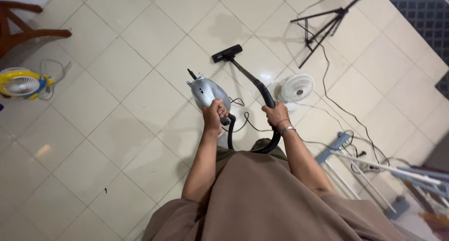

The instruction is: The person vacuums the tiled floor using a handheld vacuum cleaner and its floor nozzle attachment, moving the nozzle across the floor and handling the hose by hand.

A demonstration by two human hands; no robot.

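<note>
My left hand (213, 115) is closed around the handle of the silver vacuum body (209, 91), carried above the tiled floor (93, 128) with its long axis pointing away from me. My right hand (277, 114) grips the black wand (255, 84), which slants forward and left down to the nozzle (227, 53), flat on the floor. A white fan (297, 87) sits just right of the wand.

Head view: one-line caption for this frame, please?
Left hand carries a silver handheld vacuum; right hand grips its black hose, floor nozzle on white tiles.
</note>
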